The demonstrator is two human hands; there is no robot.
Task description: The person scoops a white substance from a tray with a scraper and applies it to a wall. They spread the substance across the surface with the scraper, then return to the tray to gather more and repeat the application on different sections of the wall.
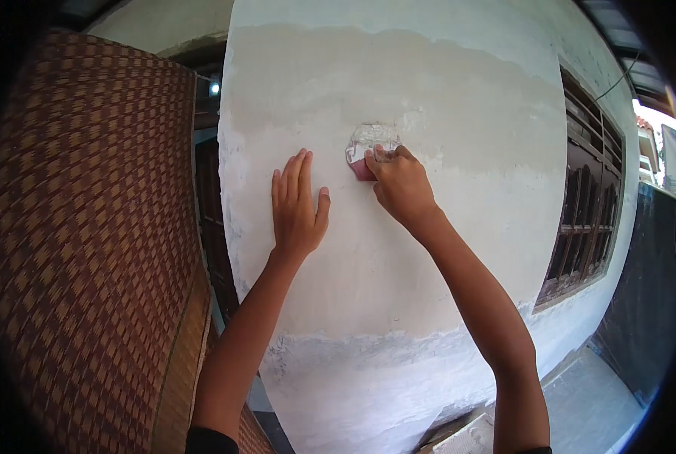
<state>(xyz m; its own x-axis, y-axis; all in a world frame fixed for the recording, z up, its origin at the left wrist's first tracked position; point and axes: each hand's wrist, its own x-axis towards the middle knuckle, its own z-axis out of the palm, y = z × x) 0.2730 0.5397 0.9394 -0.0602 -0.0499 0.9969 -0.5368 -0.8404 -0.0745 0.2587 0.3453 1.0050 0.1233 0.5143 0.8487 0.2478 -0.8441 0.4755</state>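
Note:
Flat against the pale plastered wall [353, 265] rests my left hand [299, 204], its fingers stretched upward and the thumb apart, holding nothing. To its right, my right hand [404, 181] pinches a small reddish piece [364, 169] between thumb and fingers and holds it at the wall. The piece's full shape is partly covered by the fingers. Just above it is a rough, whitish patch [376, 135] on the wall, with an uneven outline. Fainter white marks show to the right of that patch.
A brown woven panel [103, 189] stands close on the left. On the right are a dark wooden window with bars [584, 189] and a dark panel [640, 280]. A light slab [466, 439] lies low at the wall's foot.

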